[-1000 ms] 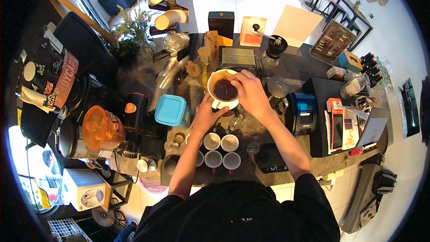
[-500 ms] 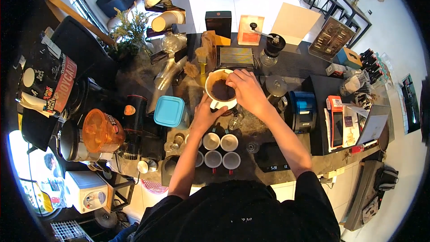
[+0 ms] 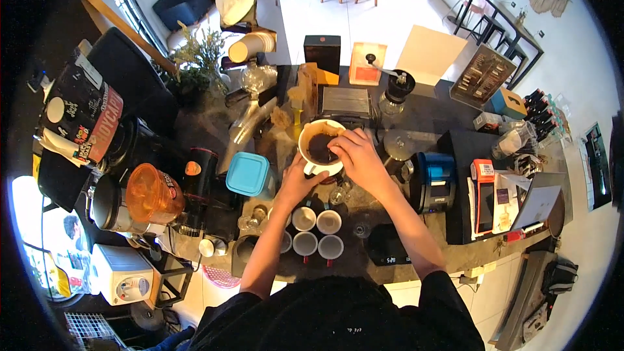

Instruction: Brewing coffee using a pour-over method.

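Observation:
A white coffee dripper [image 3: 317, 169] lined with a brown paper filter [image 3: 307, 134] stands at the middle of the counter, with dark wet coffee [image 3: 318, 146] inside. My left hand [image 3: 299, 181] is closed on the dripper's near left side, around its handle. Bent over the right rim, my right hand [image 3: 359, 161] has its fingers pinched together just above the coffee. Whatever those fingertips pinch is hidden. Between my forearms sit several mugs [image 3: 304, 220], close together. What lies under the dripper is mostly covered by my hands.
A blue-lidded container [image 3: 247, 174] stands left of the dripper. Behind are a hand grinder [image 3: 395, 92] and a ridged metal tray [image 3: 346, 101]. A glass server [image 3: 399, 145] and a blue-black machine [image 3: 434, 182] stand right. A black scale [image 3: 385, 247] lies by my right forearm.
My head view has tilted, so the counter sits lower in the picture. My right fingertips have shifted nearer to me within the dripper. The left hand keeps its hold.

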The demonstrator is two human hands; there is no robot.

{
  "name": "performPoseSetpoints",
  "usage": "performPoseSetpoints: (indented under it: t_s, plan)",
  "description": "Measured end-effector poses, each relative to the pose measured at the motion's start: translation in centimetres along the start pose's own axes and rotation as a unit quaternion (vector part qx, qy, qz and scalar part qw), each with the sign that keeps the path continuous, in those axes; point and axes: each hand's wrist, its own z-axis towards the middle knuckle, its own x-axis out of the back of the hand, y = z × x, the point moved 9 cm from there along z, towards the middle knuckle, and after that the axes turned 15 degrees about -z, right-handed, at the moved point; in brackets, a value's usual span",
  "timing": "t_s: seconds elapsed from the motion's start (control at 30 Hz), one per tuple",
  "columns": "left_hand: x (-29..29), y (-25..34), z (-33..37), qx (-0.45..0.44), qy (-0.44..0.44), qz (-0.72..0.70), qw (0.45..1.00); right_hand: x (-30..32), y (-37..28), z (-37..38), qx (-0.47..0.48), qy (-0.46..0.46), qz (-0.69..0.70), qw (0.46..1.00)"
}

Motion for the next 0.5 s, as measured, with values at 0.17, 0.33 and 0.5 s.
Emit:
performPoseSetpoints:
  t_s: [0.17,0.33,0.5]
  plan:
    - [-0.2,-0.5,0.0,-0.006,0.004,-0.004,1.000,0.1,0.1,0.3,0.003,-0.027,-0.004,1.000]
    - [-0.1,-0.2,0.0,0.017,0.003,0.007,1.000,0.0,0.0,0.6,0.015,-0.028,0.037,0.999]
    - [0.3,0.2,-0.2,0.039,0.005,-0.022,0.999,0.1,0.2,0.7,0.002,-0.021,0.072,0.997]
